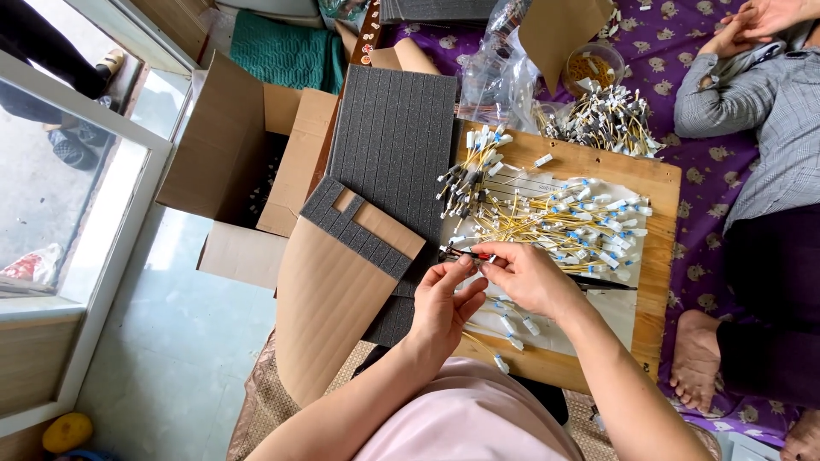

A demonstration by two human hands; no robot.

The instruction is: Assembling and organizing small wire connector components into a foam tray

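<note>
Left hand (444, 299) and right hand (525, 275) meet, fingertips pinching one thin black-tipped connector (465, 253); long axis runs leftward from the grip; yellow connector pile (564, 224) just beyond, nearer right hand; wooden board (658, 183) beneath.

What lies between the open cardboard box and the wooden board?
In the head view, a dark grey slotted foam sheet lies between the cardboard box and the wooden board.
</note>
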